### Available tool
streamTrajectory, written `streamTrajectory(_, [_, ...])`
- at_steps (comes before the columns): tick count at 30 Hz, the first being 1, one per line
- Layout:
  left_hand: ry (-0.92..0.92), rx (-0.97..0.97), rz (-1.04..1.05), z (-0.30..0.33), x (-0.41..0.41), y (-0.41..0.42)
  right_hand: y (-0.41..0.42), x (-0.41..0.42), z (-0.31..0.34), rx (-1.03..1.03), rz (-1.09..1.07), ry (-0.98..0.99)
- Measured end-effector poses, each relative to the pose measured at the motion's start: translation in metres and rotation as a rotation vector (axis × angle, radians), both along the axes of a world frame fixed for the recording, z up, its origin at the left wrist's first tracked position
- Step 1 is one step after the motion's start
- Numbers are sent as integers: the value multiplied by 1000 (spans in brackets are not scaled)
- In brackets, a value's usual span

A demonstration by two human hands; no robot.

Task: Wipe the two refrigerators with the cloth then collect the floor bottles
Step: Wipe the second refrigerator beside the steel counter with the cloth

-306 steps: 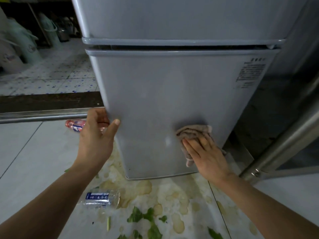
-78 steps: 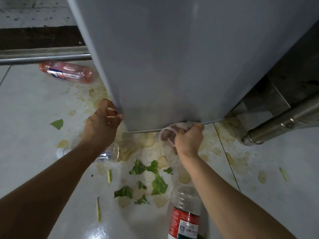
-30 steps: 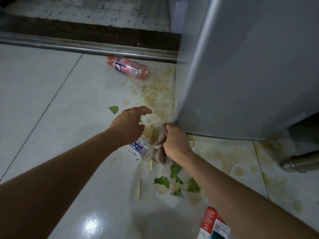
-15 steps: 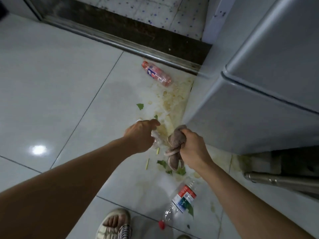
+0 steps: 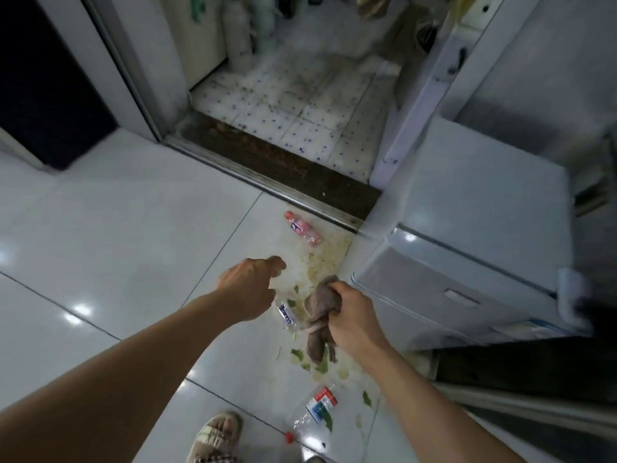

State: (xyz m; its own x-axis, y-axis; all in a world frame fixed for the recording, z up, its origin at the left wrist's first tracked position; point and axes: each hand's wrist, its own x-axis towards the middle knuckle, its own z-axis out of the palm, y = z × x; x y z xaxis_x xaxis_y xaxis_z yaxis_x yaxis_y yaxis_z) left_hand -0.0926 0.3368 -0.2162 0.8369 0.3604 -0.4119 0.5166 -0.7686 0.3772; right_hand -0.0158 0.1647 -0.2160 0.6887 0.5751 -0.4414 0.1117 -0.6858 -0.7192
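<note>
The left hand (image 5: 248,289) holds the clear bottle (image 5: 286,314), fingers curled on it; best to lift it clear before reaching for the pink bottle (image 5: 302,228) at twelve o'clock. The right hand (image 5: 350,315) grips the cloth (image 5: 319,305) beside the refrigerator (image 5: 467,262). The red-labelled bottle (image 5: 315,412) lies at six o'clock; its writing is unreadable

My one head-worn camera looks steeply down from standing height over both forearms. My left hand (image 5: 248,289) and right hand (image 5: 354,320) sit mid-frame, the tiled floor (image 5: 117,245) well below them, a doorway beyond.
</note>
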Motion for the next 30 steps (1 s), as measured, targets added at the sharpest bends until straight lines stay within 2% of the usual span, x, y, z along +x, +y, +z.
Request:
streamTrajectory(7, [-55,16,-54,79,15,47,33,14,81,18,-59,-110])
streamTrajectory(12, [-72,35,-226,107,36,107,77,28,114,-121,-127,-278])
streamTrajectory(17, [-28,76,-400,132,46,184,125,30,145,-166,-279,-338])
streamTrajectory(21, [-6,84,-464,144,53,233,149,28,161,-240,-336,-364])
streamTrajectory(25, [-7,69,-553,151,81,250,157,34,167,-305,-420,-372])
streamTrajectory(30, [-52,16,-730,162,144,230,148,57,170,-354,-573,-389])
